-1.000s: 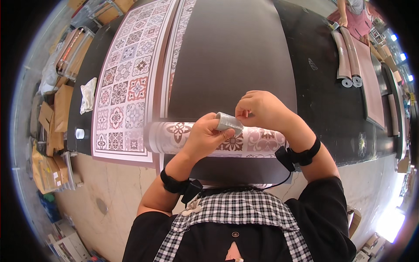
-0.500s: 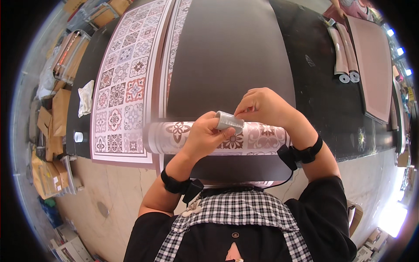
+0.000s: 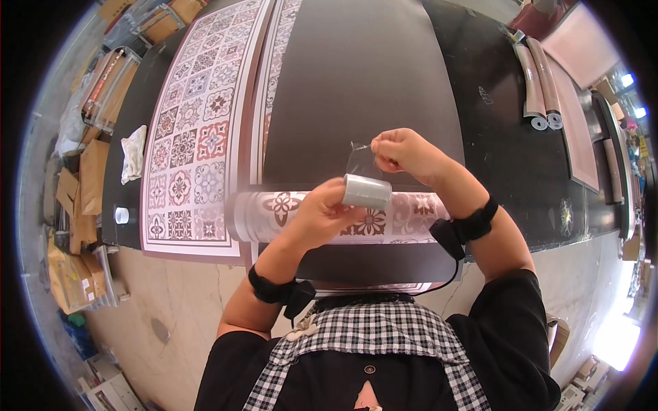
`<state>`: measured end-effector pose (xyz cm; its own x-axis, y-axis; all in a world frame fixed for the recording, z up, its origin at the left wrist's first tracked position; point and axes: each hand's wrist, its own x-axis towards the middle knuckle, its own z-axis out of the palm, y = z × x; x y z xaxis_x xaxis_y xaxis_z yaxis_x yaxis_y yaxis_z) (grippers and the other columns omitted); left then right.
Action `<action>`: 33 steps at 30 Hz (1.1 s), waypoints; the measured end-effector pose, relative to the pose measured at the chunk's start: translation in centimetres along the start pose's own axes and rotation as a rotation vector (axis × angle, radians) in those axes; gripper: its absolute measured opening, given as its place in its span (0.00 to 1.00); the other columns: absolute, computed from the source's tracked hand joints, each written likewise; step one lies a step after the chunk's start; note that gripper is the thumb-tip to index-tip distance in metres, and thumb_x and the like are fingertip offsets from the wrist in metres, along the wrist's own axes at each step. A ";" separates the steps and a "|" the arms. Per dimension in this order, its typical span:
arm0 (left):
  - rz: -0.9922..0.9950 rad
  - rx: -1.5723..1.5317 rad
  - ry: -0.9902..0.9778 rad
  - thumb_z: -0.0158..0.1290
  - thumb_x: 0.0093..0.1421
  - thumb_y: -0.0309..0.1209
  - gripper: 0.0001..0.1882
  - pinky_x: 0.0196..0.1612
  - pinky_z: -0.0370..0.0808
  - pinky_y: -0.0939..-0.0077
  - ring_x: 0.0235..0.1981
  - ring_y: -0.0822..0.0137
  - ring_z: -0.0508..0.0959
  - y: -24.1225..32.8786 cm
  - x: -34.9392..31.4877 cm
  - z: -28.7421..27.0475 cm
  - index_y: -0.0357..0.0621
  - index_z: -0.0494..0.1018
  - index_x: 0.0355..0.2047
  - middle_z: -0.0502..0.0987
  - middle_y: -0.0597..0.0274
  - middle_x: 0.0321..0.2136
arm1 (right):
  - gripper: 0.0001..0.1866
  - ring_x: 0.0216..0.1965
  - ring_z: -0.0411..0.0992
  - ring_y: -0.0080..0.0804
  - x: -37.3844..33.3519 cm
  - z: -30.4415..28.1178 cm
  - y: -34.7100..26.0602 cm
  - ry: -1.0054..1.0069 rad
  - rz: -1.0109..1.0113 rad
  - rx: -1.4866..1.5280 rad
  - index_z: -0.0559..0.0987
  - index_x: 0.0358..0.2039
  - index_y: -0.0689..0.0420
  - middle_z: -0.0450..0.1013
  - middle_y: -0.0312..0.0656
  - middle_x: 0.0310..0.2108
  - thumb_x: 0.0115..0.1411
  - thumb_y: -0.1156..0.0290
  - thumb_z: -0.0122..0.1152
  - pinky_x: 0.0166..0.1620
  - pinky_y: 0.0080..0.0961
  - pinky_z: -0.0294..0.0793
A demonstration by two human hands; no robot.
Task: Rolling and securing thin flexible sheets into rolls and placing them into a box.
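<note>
L hand point(image 3: 321, 214) grips the grey tape roll point(image 3: 369, 192) by its left end; R hand point(image 3: 404, 152) pinches the clear strip point(image 3: 359, 162) btwn thumb & fingers, strip running up off the roll. Tape roll's held above the rolled patterned mat point(image 3: 417, 214) — nr the near edge of the counter point(image 3: 510, 175). Flat tile-print mat point(image 3: 181, 151) on left, w/ white cloth point(image 3: 133, 155) beside it; two thin rolls point(image 3: 536, 83) far right.
</note>
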<state>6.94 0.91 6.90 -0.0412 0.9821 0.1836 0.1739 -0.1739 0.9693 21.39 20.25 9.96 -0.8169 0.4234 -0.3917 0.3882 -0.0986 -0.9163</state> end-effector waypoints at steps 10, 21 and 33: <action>-0.546 -0.576 -0.290 0.51 0.71 0.42 0.23 0.29 0.80 0.78 0.39 0.60 0.85 1.9 -7.7 2.6 0.35 0.70 0.54 0.82 0.50 0.40 | 0.15 0.43 0.78 0.38 0.9 3.9 4.6 -0.450 0.154 -0.734 0.82 0.39 0.61 0.82 0.44 0.39 0.62 0.63 0.55 0.48 0.33 0.75; -0.592 -0.390 0.094 0.49 0.71 0.45 0.21 0.24 0.78 0.79 0.25 0.67 0.83 3.4 0.0 2.5 0.35 0.71 0.45 0.81 0.54 0.29 | 0.48 0.60 0.67 0.45 -10.5 5.9 5.6 0.424 -0.473 -1.356 0.68 0.61 0.55 0.69 0.48 0.59 0.38 0.57 0.79 0.64 0.42 0.61; -0.940 -0.464 0.315 0.54 0.66 0.54 0.28 0.27 0.70 0.77 0.29 0.65 0.85 -5.9 -1.6 4.5 0.46 0.68 0.54 0.83 0.53 0.35 | 0.57 0.57 0.71 0.44 -2.3 -1.8 1.2 0.349 -0.433 -1.160 0.68 0.63 0.52 0.72 0.47 0.55 0.30 0.50 0.83 0.60 0.38 0.69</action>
<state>10.43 0.71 0.15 -0.2247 0.6858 -0.6923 -0.4436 0.5605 0.6993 24.50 20.73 9.91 -0.8828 0.4536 0.1219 0.4065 0.8679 -0.2854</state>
